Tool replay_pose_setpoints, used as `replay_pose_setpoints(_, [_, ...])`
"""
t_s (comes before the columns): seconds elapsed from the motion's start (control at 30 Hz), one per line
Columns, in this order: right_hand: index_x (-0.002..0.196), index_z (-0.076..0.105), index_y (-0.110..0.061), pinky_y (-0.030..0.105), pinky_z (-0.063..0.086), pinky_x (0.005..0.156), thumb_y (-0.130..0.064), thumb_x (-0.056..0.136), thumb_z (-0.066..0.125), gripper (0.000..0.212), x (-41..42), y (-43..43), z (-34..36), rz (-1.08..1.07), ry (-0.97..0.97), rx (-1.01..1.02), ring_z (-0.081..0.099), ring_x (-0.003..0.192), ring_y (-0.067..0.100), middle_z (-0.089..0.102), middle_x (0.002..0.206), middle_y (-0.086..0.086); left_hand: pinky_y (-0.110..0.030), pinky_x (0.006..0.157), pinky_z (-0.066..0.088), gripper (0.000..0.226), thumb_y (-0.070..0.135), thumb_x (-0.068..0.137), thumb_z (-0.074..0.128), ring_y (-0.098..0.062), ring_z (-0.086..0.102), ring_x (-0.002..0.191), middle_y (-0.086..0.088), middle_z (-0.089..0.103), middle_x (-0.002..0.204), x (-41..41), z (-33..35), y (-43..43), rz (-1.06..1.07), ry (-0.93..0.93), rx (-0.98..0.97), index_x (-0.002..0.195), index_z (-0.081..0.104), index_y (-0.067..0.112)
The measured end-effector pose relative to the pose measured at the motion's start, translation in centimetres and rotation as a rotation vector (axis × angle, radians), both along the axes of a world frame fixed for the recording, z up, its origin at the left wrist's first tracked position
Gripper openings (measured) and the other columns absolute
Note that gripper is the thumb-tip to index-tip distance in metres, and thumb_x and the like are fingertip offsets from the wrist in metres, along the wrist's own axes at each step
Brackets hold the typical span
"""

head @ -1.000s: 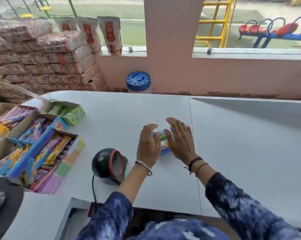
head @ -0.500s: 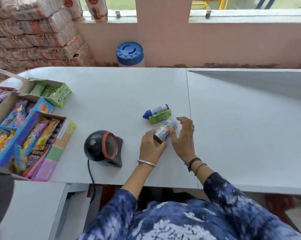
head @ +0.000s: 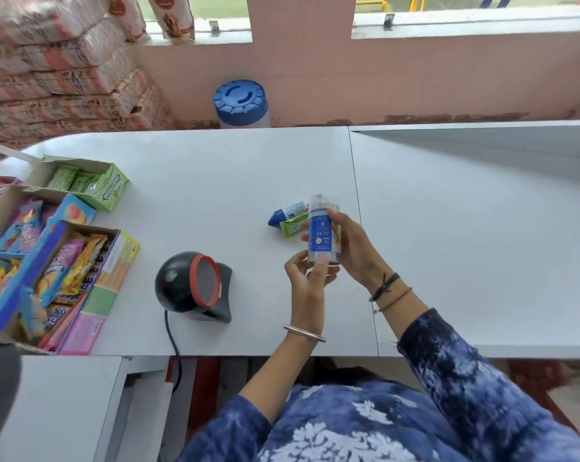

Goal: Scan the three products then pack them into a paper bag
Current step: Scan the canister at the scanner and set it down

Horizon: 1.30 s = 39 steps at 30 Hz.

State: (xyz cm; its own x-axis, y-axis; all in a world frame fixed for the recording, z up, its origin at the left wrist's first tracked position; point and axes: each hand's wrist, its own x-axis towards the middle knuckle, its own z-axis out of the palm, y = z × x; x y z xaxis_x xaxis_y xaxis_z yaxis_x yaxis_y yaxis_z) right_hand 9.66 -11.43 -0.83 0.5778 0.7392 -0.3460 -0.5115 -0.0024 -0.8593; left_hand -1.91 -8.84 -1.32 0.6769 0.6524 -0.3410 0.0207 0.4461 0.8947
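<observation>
A small blue-and-white tube [head: 322, 230] with a clear cap is held upright above the white counter [head: 215, 181]. My left hand [head: 307, 273] grips its bottom end and my right hand [head: 350, 246] wraps its side. Behind it on the counter lie a blue-capped tube [head: 287, 213] and a green gum pack [head: 292, 226], touching each other. A black barcode scanner [head: 195, 285] with a red ring stands to the left of my hands, its window facing right. No paper bag is in view.
Open cardboard display boxes of sweets [head: 48, 261] and a green gum box [head: 92, 183] fill the counter's left side. A blue-lidded jar [head: 241, 103] stands behind the counter by the wall. Stacked sacks [head: 55, 68] rise at the back left. A seam [head: 362, 228] splits the counter.
Both hands have lifted the tube off the counter and turned it from lying tilted to upright. The camera has tilted further down.
</observation>
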Motion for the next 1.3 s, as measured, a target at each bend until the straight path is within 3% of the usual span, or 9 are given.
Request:
replay_pose_setpoints(0.17, [0.124,0.053,-0.007,0.03,0.058,0.072,-0.042,0.087,0.046,0.052,0.4,0.1,0.7,-0.003,0.026,0.039,0.067,0.088,0.021,0.066,0.107,0.01,-0.017,0.072,0.055,0.051,0.009,0.074,0.075,-0.006,0.066,0.08,0.006,0.057,0.1,0.6,0.8,-0.7,0.086,0.049,0.21,0.102,0.034,0.022])
replay_pose_setpoints(0.3, [0.126,0.048,-0.001,0.031,0.058,0.073,-0.035,0.084,0.055,0.055,-0.2,0.7,1.2,-0.016,-0.064,-0.006,0.066,0.091,0.021,0.065,0.108,0.011,-0.02,0.073,0.055,0.039,0.001,0.079,0.068,-0.017,0.065,0.086,-0.008,0.06,0.102,0.4,0.8,0.5,0.165,-0.001,-0.145,0.103,0.044,0.019])
replay_pose_setpoints(0.4, [0.103,0.059,-0.014,0.03,0.055,0.074,-0.019,0.085,0.064,0.02,-1.5,1.8,1.7,0.057,-0.144,-0.037,0.065,0.09,0.02,0.068,0.098,0.004,-0.025,0.075,0.054,0.031,0.002,0.088,0.055,-0.021,0.062,0.086,-0.011,0.06,0.104,-1.0,0.2,1.5,0.25,-0.171,-0.503,0.116,0.047,0.014])
replay_pose_setpoints(0.53, [0.109,0.047,-0.014,0.028,0.055,0.075,-0.012,0.077,0.071,0.04,-3.8,4.2,2.1,0.189,-0.259,-0.052,0.067,0.091,0.018,0.067,0.104,0.007,-0.027,0.078,0.051,0.027,0.013,0.095,0.041,-0.02,0.059,0.086,-0.005,0.058,0.102,-3.3,0.1,2.6,0.354,-0.285,-0.587,0.122,0.047,0.013])
replay_pose_setpoints(0.8, [0.109,0.041,-0.011,0.022,0.058,0.072,-0.021,0.067,0.083,0.06,-7.3,7.6,3.6,0.233,-0.614,-0.108,0.067,0.091,0.013,0.065,0.11,0.007,-0.033,0.083,0.045,0.025,0.026,0.096,0.037,-0.02,0.055,0.084,-0.005,0.058,0.097,-5.2,0.4,4.2,0.521,-0.408,-0.682,0.1,0.059,0.013])
replay_pose_setpoints(0.9, [0.109,0.04,-0.01,0.03,0.059,0.077,-0.021,0.066,0.084,0.062,-7.7,7.9,3.7,0.238,-0.644,-0.096,0.068,0.092,0.016,0.065,0.109,0.008,-0.034,0.087,0.044,0.028,0.025,0.097,0.035,-0.02,0.055,0.085,-0.006,0.058,0.096,-5.3,0.7,4.5,0.53,-0.431,-0.677,0.098,0.06,0.012])
replay_pose_setpoints(1.13, [0.106,0.04,-0.014,0.027,0.059,0.078,-0.025,0.065,0.084,0.061,-7.4,7.9,3.9,0.232,-0.712,-0.09,0.066,0.092,0.011,0.064,0.102,-0.001,-0.035,0.089,0.044,0.032,0.026,0.099,0.031,-0.021,0.055,0.09,-0.005,0.06,0.104,-4.8,0.5,4.8,0.519,-0.432,-0.62,0.103,0.06,0.015])
replay_pose_setpoints(1.2, [0.105,0.04,-0.016,0.026,0.057,0.079,-0.028,0.065,0.083,0.06,-6.0,7.5,3.9,0.169,-0.797,-0.128,0.063,0.094,0.014,0.062,0.1,-0.006,-0.033,0.083,0.047,0.026,0.026,0.099,0.034,-0.02,0.056,0.09,-0.004,0.06,0.105,-4.1,0.2,5.2,0.438,-0.272,-0.5,0.104,0.058,0.017])
replay_pose_setpoints(1.3, [0.11,0.042,-0.01,0.023,0.054,0.073,-0.022,0.066,0.083,0.061,-2.4,6.4,3.4,-0.041,-0.893,-0.205,0.058,0.09,0.014,0.056,0.098,-0.004,-0.033,0.086,0.048,0.017,0.018,0.095,0.046,-0.017,0.055,0.093,-0.003,0.056,0.11,-2.2,-0.4,6.0,0.279,0.147,-0.011,0.111,0.051,0.016])
